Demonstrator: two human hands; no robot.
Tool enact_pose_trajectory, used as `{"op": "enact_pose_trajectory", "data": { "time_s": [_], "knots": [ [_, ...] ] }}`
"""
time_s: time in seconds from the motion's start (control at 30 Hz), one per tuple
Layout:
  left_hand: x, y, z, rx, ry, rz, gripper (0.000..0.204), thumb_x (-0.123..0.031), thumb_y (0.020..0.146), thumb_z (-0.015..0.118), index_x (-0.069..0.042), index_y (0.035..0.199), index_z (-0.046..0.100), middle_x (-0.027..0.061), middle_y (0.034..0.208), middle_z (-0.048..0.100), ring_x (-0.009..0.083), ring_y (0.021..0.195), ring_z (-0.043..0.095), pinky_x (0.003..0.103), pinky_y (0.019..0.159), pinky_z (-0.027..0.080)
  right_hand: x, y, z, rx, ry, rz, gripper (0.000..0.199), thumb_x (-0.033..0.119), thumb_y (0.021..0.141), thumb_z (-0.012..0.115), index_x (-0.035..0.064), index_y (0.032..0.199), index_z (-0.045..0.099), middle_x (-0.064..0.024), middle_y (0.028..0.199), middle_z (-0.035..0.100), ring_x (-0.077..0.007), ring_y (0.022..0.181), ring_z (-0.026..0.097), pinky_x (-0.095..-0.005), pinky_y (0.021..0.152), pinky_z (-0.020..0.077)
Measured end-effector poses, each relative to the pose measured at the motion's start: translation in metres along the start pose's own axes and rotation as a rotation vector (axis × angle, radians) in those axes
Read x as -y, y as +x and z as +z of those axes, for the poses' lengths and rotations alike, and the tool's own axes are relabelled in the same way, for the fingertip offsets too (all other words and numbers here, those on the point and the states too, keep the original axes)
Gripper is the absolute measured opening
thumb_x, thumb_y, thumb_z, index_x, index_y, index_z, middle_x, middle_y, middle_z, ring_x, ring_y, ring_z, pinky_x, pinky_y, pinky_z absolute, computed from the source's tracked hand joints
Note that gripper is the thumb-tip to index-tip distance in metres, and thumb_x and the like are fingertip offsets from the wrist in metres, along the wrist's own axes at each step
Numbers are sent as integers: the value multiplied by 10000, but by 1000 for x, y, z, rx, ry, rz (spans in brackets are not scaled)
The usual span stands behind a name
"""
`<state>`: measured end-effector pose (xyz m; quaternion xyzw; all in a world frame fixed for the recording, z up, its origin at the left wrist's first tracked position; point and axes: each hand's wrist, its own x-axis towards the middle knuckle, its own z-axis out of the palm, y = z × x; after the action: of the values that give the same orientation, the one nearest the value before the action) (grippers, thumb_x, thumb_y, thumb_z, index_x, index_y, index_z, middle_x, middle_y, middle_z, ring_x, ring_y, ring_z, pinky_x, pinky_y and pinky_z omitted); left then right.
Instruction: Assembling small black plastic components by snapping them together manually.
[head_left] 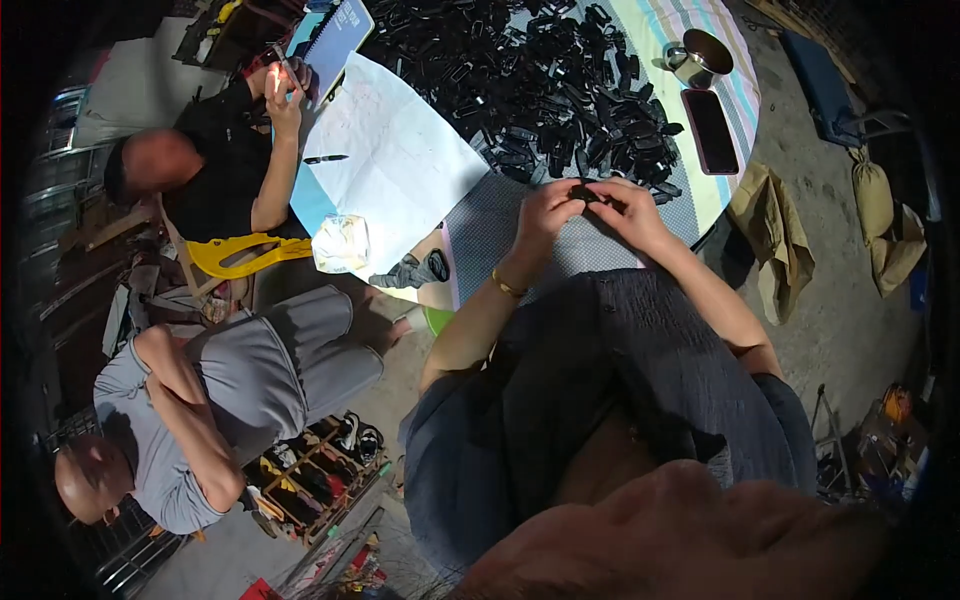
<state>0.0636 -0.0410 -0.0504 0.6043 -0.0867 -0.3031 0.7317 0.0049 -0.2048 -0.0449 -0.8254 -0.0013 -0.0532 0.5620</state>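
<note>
Grey floor [825, 315], pastel-striped tablecloth [672, 22], huge pile of black parts [540, 85] on it, left hand [546, 212] and right hand [632, 212] pinching a dark piece [583, 194].

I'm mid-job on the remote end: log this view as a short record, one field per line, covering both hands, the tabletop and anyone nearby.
Left hand: fingertips on a small black piece
Right hand: fingertips on the same piece
Beyond the hands: heap of black pieces
Right of heap: metal cup, phone
Left of heap: white sheet, black pen on it
People: person in black, person in grey with arms folded
Unclear: the held piece's exact kind
</note>
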Motion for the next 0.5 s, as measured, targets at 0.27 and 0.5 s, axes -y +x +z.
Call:
{"op": "enact_pose_trajectory", "data": {
  "time_s": [0.27, 0.5],
  "knots": [
    [14, -1, -2, -33, 42, 25, 334, -5, 777, 610, 32, 1106, 571, 86, 971, 636, 118, 833, 590, 216, 761, 462, 7, -7, 8, -144, -47, -86, 222, 61, 740, 659, -16, 946, 625, -90, 871, 611, -173, 600, 576, -257, 535, 462],
    [12, -8, 19, -193, 83, 123, 253, -53, 804, 584, 19, 1045, 614, 70, 929, 646, 129, 804, 593, 240, 722, 470, 11, -9, 13, -248, -292, -236, 233, 124, 715, 694, 8, 905, 623, -106, 852, 603, -261, 687, 590, -303, 573, 473]
  ]
}}
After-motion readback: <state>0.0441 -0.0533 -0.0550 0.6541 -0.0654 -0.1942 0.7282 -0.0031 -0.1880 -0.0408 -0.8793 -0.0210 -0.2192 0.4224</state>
